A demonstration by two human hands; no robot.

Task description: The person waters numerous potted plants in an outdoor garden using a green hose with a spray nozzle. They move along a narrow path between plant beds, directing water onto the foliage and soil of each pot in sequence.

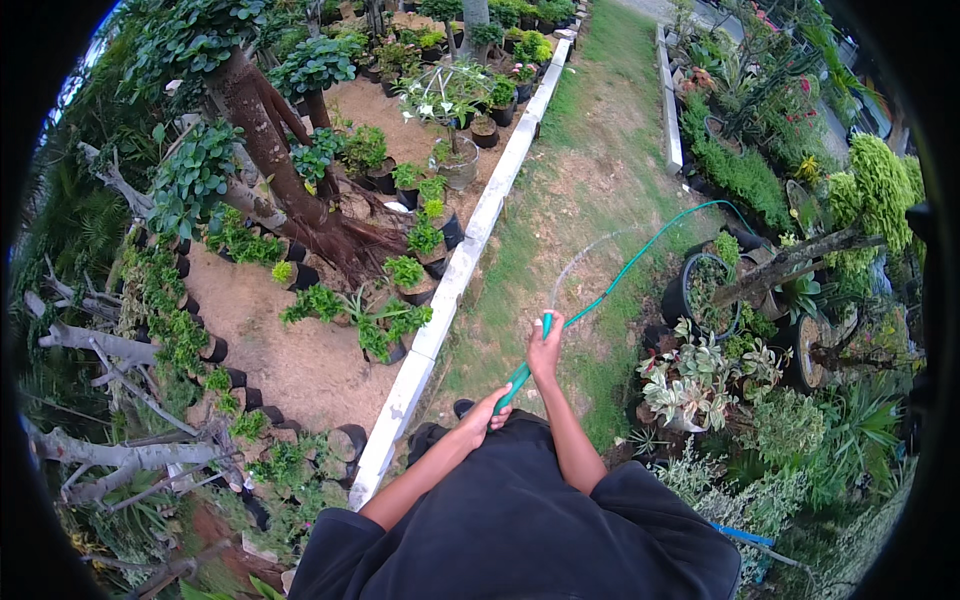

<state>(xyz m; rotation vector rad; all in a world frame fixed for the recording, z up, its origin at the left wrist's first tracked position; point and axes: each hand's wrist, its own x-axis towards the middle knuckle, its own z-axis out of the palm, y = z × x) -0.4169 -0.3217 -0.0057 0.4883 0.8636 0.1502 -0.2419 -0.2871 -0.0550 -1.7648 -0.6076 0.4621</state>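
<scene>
A green garden hose (516,382) is gripped in both my hands in front of my dark shirt. My left hand (478,416) is wrapped around its lower part, close to my waist. Further up, my right hand (543,351) closes around the hose just below its open end, thumb near the mouth. From there a thin stream of water (573,262) arcs forward and to the right over the grass. Beyond my right hand, more hose curves away to the upper right, reaching the potted plants. How the hose bends behind my hands is partly hidden.
A low white-painted curb (469,251) runs along my left. Past it stand a thick-trunked tree (274,139) and several potted plants. On my right are a large black pot (679,292), a variegated plant (694,382) and dense greenery. Patchy grass (592,165) stretches ahead.
</scene>
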